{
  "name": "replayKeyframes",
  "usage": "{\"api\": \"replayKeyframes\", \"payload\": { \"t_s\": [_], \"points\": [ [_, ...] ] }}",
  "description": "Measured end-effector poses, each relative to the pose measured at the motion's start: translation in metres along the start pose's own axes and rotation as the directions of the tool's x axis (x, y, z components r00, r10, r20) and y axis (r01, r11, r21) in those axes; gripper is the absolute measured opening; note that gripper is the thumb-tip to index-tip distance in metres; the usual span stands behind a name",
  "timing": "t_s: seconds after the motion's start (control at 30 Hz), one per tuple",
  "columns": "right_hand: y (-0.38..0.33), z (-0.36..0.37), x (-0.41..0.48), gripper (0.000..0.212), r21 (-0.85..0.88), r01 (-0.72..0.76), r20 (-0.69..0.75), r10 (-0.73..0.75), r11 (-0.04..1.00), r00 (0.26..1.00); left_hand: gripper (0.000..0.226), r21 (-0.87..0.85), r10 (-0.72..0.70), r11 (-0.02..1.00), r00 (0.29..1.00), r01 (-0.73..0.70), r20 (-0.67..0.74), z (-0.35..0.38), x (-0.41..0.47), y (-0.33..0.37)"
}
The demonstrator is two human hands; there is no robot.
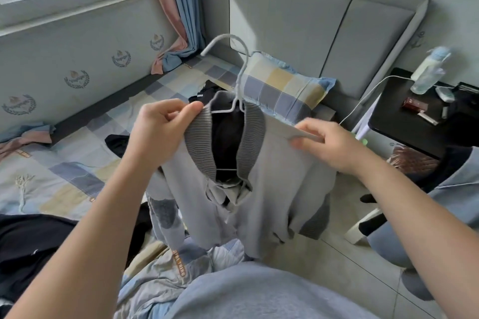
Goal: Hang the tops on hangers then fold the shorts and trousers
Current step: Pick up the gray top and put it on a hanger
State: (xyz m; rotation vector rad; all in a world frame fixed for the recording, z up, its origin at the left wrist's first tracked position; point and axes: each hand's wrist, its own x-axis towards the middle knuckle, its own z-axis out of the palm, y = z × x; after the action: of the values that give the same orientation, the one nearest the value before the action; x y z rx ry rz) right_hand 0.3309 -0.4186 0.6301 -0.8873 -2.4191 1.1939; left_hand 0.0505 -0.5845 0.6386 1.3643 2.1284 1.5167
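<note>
A grey top [269,189] with a darker ribbed collar hangs in the air over the bed's edge, on a pale wire hanger [237,70] whose hook sticks up above the neck. My left hand [160,127] pinches the collar at the left shoulder. My right hand [326,145] grips the fabric at the right shoulder. The sleeves dangle below with dark elbow patches. Dark clothes lie on the bed: one pile [28,246] at the lower left, another [204,93] behind the top near the pillow.
The checked bedspread [77,163] runs along the left wall. A checked pillow [285,88] leans on the grey headboard [311,31]. A black bedside table [414,116] at the right carries a bottle, a cable and small items. Blue clothing [425,215] hangs at the right edge.
</note>
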Motion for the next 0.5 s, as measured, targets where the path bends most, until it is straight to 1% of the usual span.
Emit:
{"api": "replayKeyframes", "payload": {
  "t_s": [0.07, 0.1, 0.17, 0.27, 0.33, 0.4, 0.47, 0.5],
  "points": [
    [0.023, -0.002, -0.006, 0.026, -0.023, -0.114, 0.023, 0.115, 0.993, 0.993, 0.031, -0.012, -0.013, 1.0, 0.999, 0.013, -0.037, -0.007, 0.001, -0.006],
    [0.033, -0.002, -0.008, 0.025, -0.03, -0.149, 0.021, 0.149, 0.988, 0.989, 0.029, -0.011, -0.023, 1.0, 0.999, 0.023, -0.049, -0.008, 0.001, -0.008],
    [0.046, -0.004, -0.012, 0.027, -0.024, -0.174, -0.015, 0.174, 0.984, 0.985, 0.028, 0.001, -0.051, 0.999, 0.997, 0.051, -0.061, -0.01, 0.0, -0.016],
    [0.054, -0.011, -0.01, 0.009, 0.056, -0.187, -0.128, 0.193, 0.981, 0.973, 0.029, 0.037, -0.072, 0.996, 0.993, 0.076, -0.092, -0.01, -0.005, -0.028],
    [0.053, -0.018, -0.005, 0.014, 0.108, -0.132, -0.219, 0.153, 0.985, 0.964, 0.03, 0.038, -0.076, 0.996, 0.988, 0.081, -0.134, -0.012, -0.006, -0.033],
    [0.044, -0.026, -0.001, 0.011, 0.136, -0.022, -0.303, 0.063, 0.991, 0.951, 0.031, 0.033, -0.066, 0.997, 0.984, 0.072, -0.165, -0.015, -0.007, -0.036],
    [0.03, -0.037, 0.003, 0.009, 0.132, 0.088, -0.397, -0.029, 0.987, 0.917, 0.031, 0.088, -0.042, 0.995, 0.987, 0.056, -0.153, -0.016, -0.008, -0.036],
    [0.024, -0.043, 0.006, 0.008, 0.151, 0.13, -0.439, -0.051, 0.98, 0.897, 0.03, 0.125, -0.036, 0.991, 0.99, 0.053, -0.136, -0.015, -0.009, -0.034]
  ]
}}
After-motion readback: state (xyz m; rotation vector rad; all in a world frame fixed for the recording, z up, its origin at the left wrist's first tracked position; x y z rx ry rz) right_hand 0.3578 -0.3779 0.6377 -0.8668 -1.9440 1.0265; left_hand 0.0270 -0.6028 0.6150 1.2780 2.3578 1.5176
